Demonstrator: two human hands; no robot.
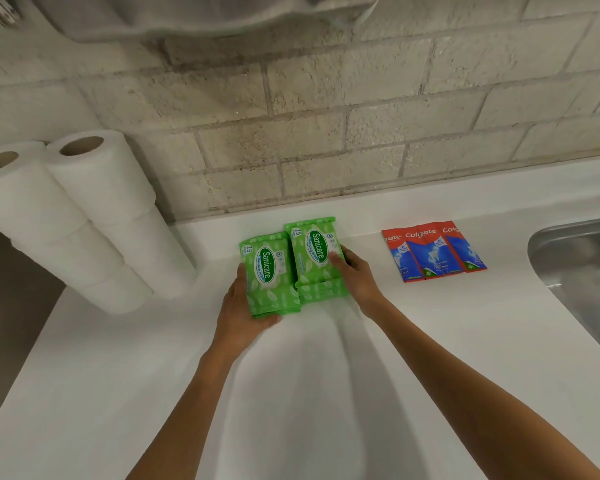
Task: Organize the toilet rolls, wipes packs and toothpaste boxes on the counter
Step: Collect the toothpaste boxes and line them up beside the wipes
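Note:
Two stacks of green Sanicare wipes packs lie side by side on the white counter [326,358]. My left hand [243,317] grips the left stack [268,275] by its left side and near edge. My right hand [355,275] rests on the right side of the right stack [314,258], fingers over its top pack. Three red and blue Colgate toothpaste boxes [433,252] lie flat in a row to the right, untouched. Two tall columns of white toilet rolls [94,216] stand at the counter's left end by the wall.
A steel sink [582,261] is sunk into the counter at the far right. A pale brick wall [326,133] runs behind everything. The counter's left edge drops off beside the toilet rolls.

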